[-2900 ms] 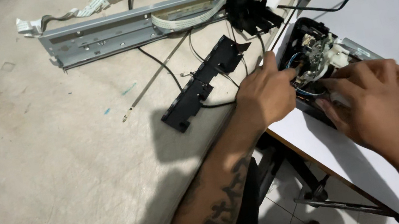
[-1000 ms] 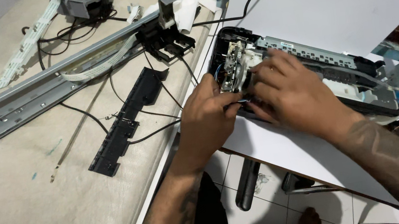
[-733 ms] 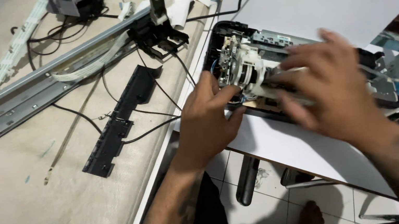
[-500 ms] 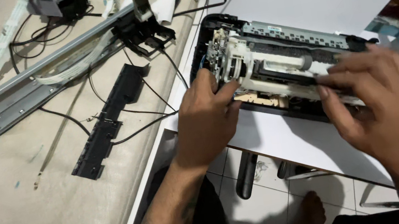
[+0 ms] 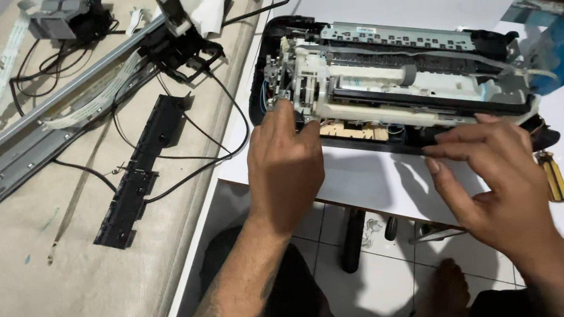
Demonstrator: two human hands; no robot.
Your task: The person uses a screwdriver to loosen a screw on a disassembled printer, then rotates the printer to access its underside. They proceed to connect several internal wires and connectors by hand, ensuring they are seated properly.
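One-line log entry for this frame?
left hand: on gear end of printer mechanism | right hand: fingertips at its front edge | metal rail, black strip: on beige surface, untouched

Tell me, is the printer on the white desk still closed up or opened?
Opened: the printer has no top cover, its white rollers and gears exposed, with the left hand at its gear end.

A white flat tabletop (image 5: pixel 389 180) is carrying the opened black-and-white printer chassis (image 5: pixel 397 81) and a yellow-handled screwdriver (image 5: pixel 551 178). Beside me, a beige fabric surface (image 5: pixel 37 314) is bearing a long grey metal rail (image 5: pixel 33 136), a black plastic strip (image 5: pixel 139 172) and black cables (image 5: pixel 213 146).
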